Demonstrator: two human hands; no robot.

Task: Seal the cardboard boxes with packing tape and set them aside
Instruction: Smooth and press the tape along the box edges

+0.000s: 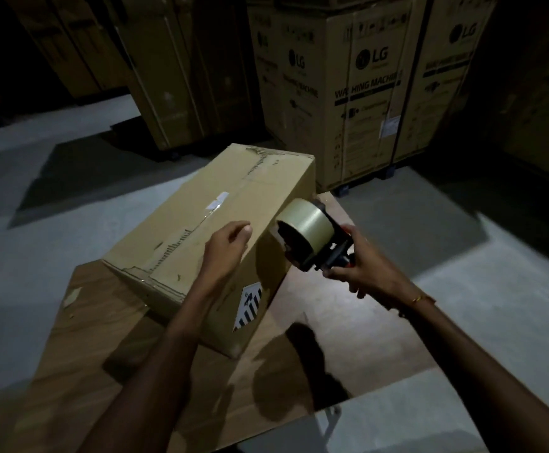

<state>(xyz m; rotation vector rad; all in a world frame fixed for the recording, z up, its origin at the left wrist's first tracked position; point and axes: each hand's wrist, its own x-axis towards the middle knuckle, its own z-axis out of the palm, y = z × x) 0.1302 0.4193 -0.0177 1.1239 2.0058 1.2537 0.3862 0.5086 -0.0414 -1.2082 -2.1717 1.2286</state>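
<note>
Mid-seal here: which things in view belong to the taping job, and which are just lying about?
Job:
- brown cardboard box on the wooden board
- black tape dispenser with yellowish tape roll
- left hand, resting on the box
- right hand, gripping the dispenser

Lying about:
- tall printed washing-machine cartons
- grey floor

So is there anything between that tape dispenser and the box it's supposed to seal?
Nothing visible stands in the way. The right hand grips the tape dispenser, whose roll sits right beside the cardboard box, at its near right side. The left hand rests at the box's top edge, left of the dispenser, not between them.
</note>
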